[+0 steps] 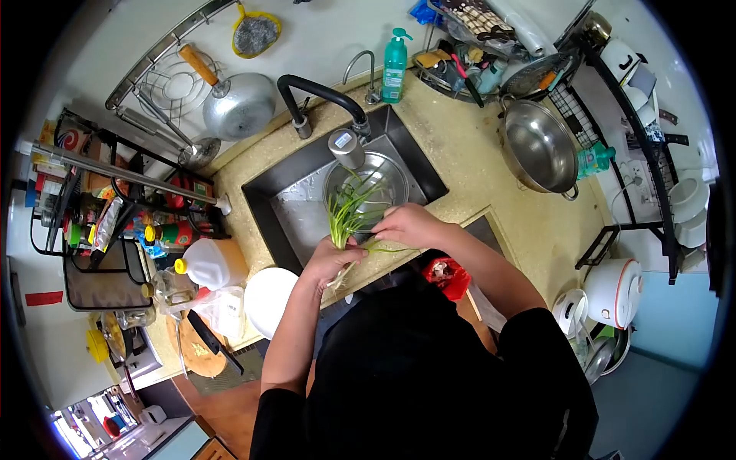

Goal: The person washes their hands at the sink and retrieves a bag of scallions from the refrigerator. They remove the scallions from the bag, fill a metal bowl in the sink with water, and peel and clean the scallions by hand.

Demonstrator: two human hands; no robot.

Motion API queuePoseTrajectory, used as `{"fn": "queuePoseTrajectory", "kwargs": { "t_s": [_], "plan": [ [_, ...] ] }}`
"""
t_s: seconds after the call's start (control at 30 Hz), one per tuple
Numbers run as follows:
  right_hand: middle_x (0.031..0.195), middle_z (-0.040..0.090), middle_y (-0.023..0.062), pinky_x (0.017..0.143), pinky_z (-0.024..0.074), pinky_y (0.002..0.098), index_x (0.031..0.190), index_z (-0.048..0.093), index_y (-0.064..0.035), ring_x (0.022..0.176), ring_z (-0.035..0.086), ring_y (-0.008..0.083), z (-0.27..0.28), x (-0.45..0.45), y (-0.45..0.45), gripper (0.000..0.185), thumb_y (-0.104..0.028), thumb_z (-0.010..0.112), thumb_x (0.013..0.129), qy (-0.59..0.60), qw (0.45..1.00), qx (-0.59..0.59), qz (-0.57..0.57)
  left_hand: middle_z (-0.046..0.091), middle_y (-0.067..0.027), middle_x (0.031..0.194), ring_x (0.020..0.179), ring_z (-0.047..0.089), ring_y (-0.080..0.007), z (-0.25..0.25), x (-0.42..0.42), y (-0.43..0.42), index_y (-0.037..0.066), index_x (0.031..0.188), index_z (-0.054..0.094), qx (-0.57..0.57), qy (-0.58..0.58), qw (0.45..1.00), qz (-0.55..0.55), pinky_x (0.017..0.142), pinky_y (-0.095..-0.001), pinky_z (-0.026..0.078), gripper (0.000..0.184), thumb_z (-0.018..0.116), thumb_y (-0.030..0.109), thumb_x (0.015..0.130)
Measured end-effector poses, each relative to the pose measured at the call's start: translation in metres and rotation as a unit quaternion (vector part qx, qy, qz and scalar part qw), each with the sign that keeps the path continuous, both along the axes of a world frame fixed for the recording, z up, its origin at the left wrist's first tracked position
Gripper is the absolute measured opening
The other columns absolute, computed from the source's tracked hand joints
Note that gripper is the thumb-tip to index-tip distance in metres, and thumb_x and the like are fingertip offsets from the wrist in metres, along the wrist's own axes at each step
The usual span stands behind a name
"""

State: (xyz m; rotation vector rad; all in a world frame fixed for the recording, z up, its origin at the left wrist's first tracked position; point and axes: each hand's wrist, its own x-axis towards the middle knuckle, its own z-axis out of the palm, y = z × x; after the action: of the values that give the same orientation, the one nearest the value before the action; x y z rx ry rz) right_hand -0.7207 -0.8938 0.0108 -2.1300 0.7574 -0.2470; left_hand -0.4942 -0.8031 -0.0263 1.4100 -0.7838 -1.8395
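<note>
My left hand (331, 261) is wrapped round a bunch of green onions (346, 211) near the root end. Their long green leaves fan out over the sink, and the pale roots stick out below my fist. Close by on the right, my right hand (408, 227) has its fingertips pinched together at the side of the bunch, on what looks like a thin green onion leaf. Beneath the leaves, a round metal bowl (399, 184) stands in the steel sink (295, 207), under the black faucet (322, 83).
A white plate (270, 300) lies left of my left arm. Further left are a round cutting board (201, 354) with a black-bladed knife (205, 334) and a yellow-capped jug (215, 263). A green pump bottle (394, 67) stands behind the sink, and a large steel pot (539, 146) on the right.
</note>
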Motion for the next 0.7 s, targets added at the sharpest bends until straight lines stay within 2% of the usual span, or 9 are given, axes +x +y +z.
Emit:
{"fn": "queuePoseTrajectory", "kwargs": {
  "t_s": [0.23, 0.3, 0.4, 0.5, 0.53, 0.63, 0.7],
  "plan": [
    [0.082, 0.067, 0.0134, 0.068, 0.0492, 0.0399, 0.084, 0.071, -0.0058, 0.077, 0.065, 0.0313, -0.019, 0.011, 0.005, 0.015, -0.019, 0.064, 0.083, -0.013, 0.999, 0.022, 0.044, 0.064, -0.0058, 0.071, 0.060, 0.060, -0.0127, 0.010, 0.001, -0.005, 0.005, 0.082, 0.058, -0.003, -0.002, 1.000, -0.028, 0.052, -0.0231, 0.041, 0.021, 0.077, -0.001, 0.073],
    [0.080, 0.067, 0.0142, 0.066, 0.0490, 0.0398, 0.080, 0.069, -0.0042, 0.076, 0.065, 0.0310, -0.019, 0.014, 0.006, 0.013, -0.015, 0.062, 0.082, 0.007, 0.999, 0.027, 0.025, 0.064, -0.0060, 0.071, 0.061, 0.060, -0.0127, 0.005, 0.000, -0.004, 0.004, 0.081, 0.058, -0.008, 0.013, 1.000, -0.016, 0.053, -0.0231, 0.041, 0.021, 0.076, -0.001, 0.072],
    [0.076, 0.064, 0.0133, 0.063, 0.0481, 0.0391, 0.078, 0.064, -0.0011, 0.071, 0.064, 0.0261, -0.045, 0.007, 0.000, 0.016, -0.015, 0.058, 0.084, -0.031, 0.991, 0.069, -0.112, 0.064, -0.0067, 0.071, 0.061, 0.060, -0.0130, 0.007, 0.000, -0.005, 0.004, 0.081, 0.058, -0.010, 0.008, 1.000, 0.009, 0.054, -0.0228, 0.042, 0.021, 0.075, -0.003, 0.072],
    [0.071, 0.059, 0.0099, 0.063, 0.0470, 0.0376, 0.082, 0.060, 0.0001, 0.068, 0.059, 0.0196, -0.067, -0.011, -0.010, 0.018, -0.016, 0.054, 0.088, -0.115, 0.936, 0.275, -0.188, 0.064, -0.0072, 0.071, 0.062, 0.061, -0.0134, 0.005, 0.006, -0.004, 0.004, 0.082, 0.057, -0.005, 0.008, 0.999, 0.036, 0.055, -0.0226, 0.042, 0.022, 0.074, -0.003, 0.072],
    [0.069, 0.052, 0.0062, 0.065, 0.0468, 0.0365, 0.084, 0.055, 0.0006, 0.068, 0.055, 0.0157, -0.078, -0.018, -0.012, 0.023, -0.021, 0.052, 0.092, -0.078, 0.957, 0.227, -0.162, 0.064, -0.0074, 0.071, 0.062, 0.061, -0.0135, 0.004, 0.008, -0.004, 0.004, 0.083, 0.056, -0.002, 0.011, 0.999, 0.042, 0.055, -0.0225, 0.042, 0.022, 0.074, -0.004, 0.072],
    [0.074, 0.060, 0.0080, 0.069, 0.0475, 0.0343, 0.089, 0.059, 0.0008, 0.071, 0.059, 0.0181, -0.060, -0.028, -0.005, 0.026, -0.024, 0.054, 0.094, 0.005, 0.965, 0.233, -0.117, 0.064, -0.0079, 0.071, 0.062, 0.061, -0.0145, 0.007, 0.011, -0.006, 0.005, 0.083, 0.055, 0.011, 0.016, 0.999, 0.045, 0.055, -0.0227, 0.043, 0.023, 0.073, -0.004, 0.073],
    [0.080, 0.064, 0.0105, 0.070, 0.0478, 0.0331, 0.093, 0.063, 0.0003, 0.074, 0.061, 0.0194, -0.063, -0.031, 0.004, 0.027, -0.026, 0.055, 0.094, -0.072, 0.976, 0.185, -0.088, 0.064, -0.0084, 0.072, 0.062, 0.061, -0.0154, -0.001, 0.012, -0.006, 0.005, 0.083, 0.055, 0.012, 0.031, 0.998, 0.051, 0.055, -0.0236, 0.044, 0.022, 0.073, -0.005, 0.074]
  ]
}}
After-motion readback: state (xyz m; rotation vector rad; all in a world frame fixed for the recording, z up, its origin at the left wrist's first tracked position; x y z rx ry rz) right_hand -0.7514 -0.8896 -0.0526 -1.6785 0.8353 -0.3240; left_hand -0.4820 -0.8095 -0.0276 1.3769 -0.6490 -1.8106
